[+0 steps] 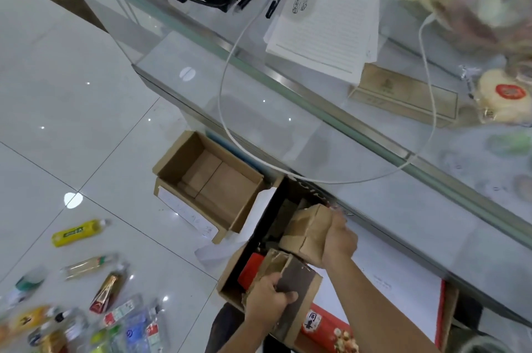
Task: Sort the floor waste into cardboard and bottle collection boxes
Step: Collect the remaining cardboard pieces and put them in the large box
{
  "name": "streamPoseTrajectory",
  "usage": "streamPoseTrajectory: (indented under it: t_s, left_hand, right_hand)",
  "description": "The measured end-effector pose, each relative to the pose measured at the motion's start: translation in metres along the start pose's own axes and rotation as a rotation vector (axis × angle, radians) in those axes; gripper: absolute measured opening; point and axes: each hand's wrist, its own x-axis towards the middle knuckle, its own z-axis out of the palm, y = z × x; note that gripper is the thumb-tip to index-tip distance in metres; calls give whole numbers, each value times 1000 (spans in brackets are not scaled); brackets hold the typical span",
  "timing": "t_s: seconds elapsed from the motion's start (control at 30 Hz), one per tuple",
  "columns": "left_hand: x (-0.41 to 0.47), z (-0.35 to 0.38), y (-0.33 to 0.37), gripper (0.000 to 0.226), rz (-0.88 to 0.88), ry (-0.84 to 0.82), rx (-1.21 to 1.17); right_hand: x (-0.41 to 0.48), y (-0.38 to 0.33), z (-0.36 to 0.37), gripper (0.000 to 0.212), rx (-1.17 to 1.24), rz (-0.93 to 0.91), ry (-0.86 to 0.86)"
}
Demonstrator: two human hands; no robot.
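My left hand (269,299) grips a small brown carton with a torn edge (299,283). Beside it, my right hand (339,240) holds a crumpled brown cardboard box (306,230). Both cartons are over a dark open collection box (230,292) that holds red and brown packaging, at the foot of a glass counter. An empty brown cardboard box (210,180) stands open on the floor just to its left. Several plastic bottles lie on the white tiles at the lower left, among them a yellow bottle (79,232) and a clear bottle (89,266).
The glass counter (288,128) runs diagonally across the right side, with a white cable (223,111) draped over it, lined paper (325,21), a pen and wrapped goods. A red printed package (325,329) lies below my arms. White tiled floor (72,108) spreads to the left.
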Motion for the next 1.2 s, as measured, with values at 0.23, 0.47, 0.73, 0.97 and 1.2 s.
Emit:
streamPoseTrajectory:
  t_s: [0.23,0.47,0.73,0.97,1.2]
  left_hand:
    - [16,-22,21,12,50,138,134]
    - [66,-19,14,12,76,189,96]
    - [91,-30,-2,9,98,192,82]
    - [76,-21,-17,17,137,217,-8]
    - [65,-21,-17,27,133,264,-23]
  right_hand:
    - [10,-3,7,42,179,82,-42]
    - [41,-2,50,47,223,-7,-48]
    - [71,25,84,71,180,-101,-9]
    - [54,33,86,74,49,65,-287]
    - [51,50,55,64,-326,-103,-200]
